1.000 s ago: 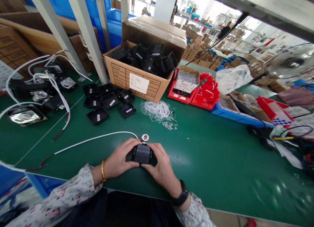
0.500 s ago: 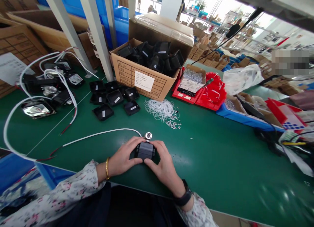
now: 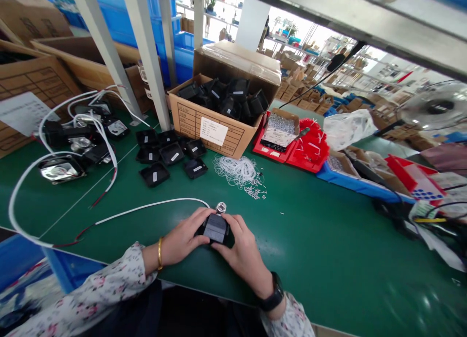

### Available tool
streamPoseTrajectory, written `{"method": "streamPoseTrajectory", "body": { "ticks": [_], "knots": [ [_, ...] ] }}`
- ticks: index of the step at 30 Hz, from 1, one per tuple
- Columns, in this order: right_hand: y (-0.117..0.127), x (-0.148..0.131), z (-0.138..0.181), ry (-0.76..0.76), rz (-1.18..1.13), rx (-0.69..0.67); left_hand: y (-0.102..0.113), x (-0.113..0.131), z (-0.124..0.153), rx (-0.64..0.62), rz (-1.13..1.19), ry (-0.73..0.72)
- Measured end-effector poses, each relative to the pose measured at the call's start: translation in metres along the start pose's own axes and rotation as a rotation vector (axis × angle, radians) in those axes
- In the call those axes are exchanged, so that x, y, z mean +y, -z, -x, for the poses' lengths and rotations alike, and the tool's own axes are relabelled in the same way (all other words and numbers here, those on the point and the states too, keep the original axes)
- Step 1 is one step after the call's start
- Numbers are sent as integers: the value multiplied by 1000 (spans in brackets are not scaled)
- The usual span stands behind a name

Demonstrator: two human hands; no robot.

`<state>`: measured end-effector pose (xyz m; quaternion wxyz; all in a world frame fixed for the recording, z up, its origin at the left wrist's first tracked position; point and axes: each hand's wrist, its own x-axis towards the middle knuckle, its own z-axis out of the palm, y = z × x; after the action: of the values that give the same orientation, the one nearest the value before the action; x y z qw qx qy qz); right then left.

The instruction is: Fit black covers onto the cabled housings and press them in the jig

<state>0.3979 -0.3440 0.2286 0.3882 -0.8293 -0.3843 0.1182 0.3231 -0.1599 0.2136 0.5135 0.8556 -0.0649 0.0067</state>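
Observation:
Between my two hands is a small black housing (image 3: 216, 228) with a ribbed face up, close to the table's near edge. My left hand (image 3: 185, 236) grips its left side, thumb at the front and fingers behind. Closed on the right side is my right hand (image 3: 239, 245), its thumb at the near edge. A round silver metal fitting (image 3: 221, 207) stands out from the far side of the housing. From beside it a white cable (image 3: 153, 202) runs left over the green table, ending in bare red and black wires.
Several black covers (image 3: 172, 153) lie beyond my left hand. Behind them stands a carton (image 3: 233, 141) of black parts. White string (image 3: 236, 170) and small pins (image 3: 254, 188) lie ahead. Red trays (image 3: 272, 153) and a blue tray (image 3: 350, 181) line the back right; wired lamp units (image 3: 62, 169) sit left.
The camera view has tilted, so the scene sits slightly lower. Both hands keep hold of the black housing, which looks tipped a little, its ribbed face catching more light.

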Motion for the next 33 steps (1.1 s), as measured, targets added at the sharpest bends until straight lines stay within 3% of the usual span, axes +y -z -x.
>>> {"method": "streamPoseTrajectory", "body": {
  "ticks": [6, 8, 11, 14, 17, 20, 24, 26, 29, 33],
  "knots": [
    [-8, 4, 6, -56, -74, 88, -4, 4, 1, 45, 36, -7],
    [-9, 11, 7, 16, -46, 123, -10, 2, 1, 143, 22, 24],
    [-3, 30, 4, 264, 118, 178, -18, -3, -11, 240, 42, 163],
    [9, 49, 4, 478, 327, 190, -24, -5, -35, 97, 174, 195],
    [23, 63, 14, 517, 465, 143, -31, -1, -58, -2, 163, 105],
    [38, 76, 30, 417, 502, 135, -43, 5, -76, -5, 85, 50],
    [62, 105, 27, 4, 332, 358, -56, 10, -93, -37, 21, -9],
    [73, 120, 9, -157, 280, 393, -52, 9, -100, -127, 4, -58],
    [82, 139, -24, -229, 304, 339, -35, 0, -112, -272, -17, -132],
    [86, 148, -48, -310, 363, 276, -28, -12, -143, -136, -86, -80]
  ]
}}
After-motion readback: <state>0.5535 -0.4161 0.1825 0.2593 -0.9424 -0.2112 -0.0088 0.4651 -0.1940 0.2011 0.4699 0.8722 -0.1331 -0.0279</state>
